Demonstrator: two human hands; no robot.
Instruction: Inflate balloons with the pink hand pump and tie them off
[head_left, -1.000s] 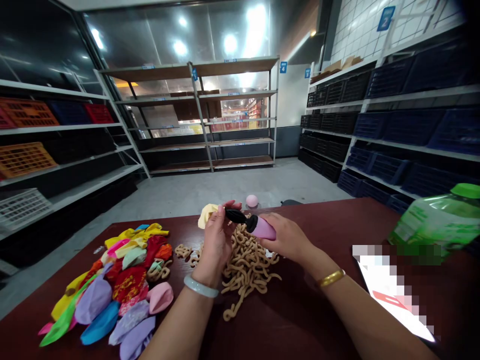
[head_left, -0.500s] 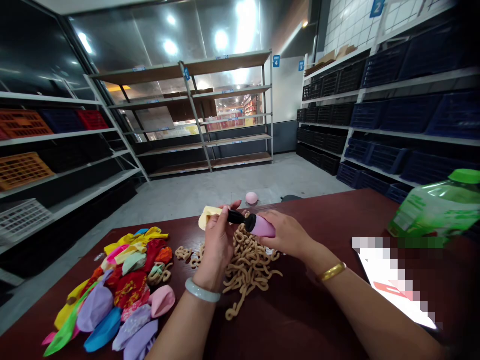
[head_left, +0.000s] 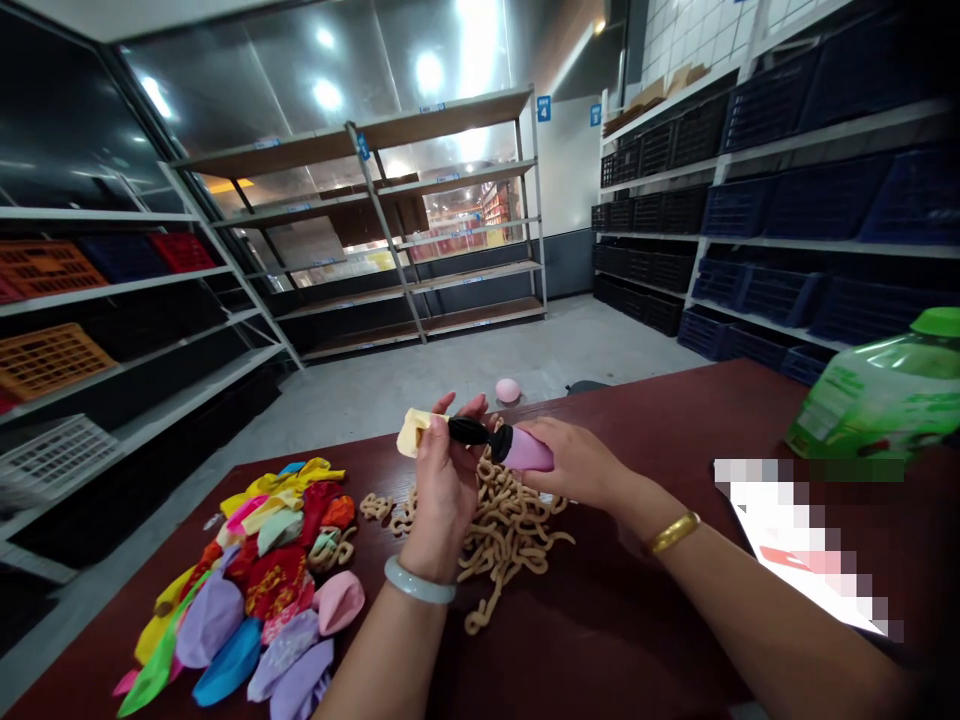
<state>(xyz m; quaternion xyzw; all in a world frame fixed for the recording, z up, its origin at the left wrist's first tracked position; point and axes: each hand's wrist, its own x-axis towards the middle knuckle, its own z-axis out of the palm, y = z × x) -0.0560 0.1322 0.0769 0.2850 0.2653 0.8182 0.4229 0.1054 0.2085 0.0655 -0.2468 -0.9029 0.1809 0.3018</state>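
Nearest, at six o'clock, the forearms reach over a dark red-brown tabletop (head_left: 592,640); a pale jade-like bangle (head_left: 420,581) rings the left wrist and a gold bracelet (head_left: 675,534) the right. At eight o'clock spreads a heap of limp balloons (head_left: 281,575), in lilac, blue, green, yellow, pink and red, the red one printed in gold. At four o'clock lies a flat device with a lit screen (head_left: 802,545), partly masked. Below the hands, around six o'clock, brown curly snack-like pieces (head_left: 517,540) are piled, with a few strays toward nine.

At the centre, over that pile, a balloon hand pump (head_left: 504,444) lies nearly level between the hands. The right hand (head_left: 574,462) is curled around its lilac barrel. The left hand (head_left: 446,480) is half open, thumb against its black end and a pale yellow balloon (head_left: 412,433) there, other fingers extended; the thumb hides the join.

At three o'clock stands a green-capped jug (head_left: 885,395). Farther, at twelve, sits a pink round balloon (head_left: 508,390). Farthest are a mostly bare rack (head_left: 420,240) at eleven and crates (head_left: 675,212) shelved at two.
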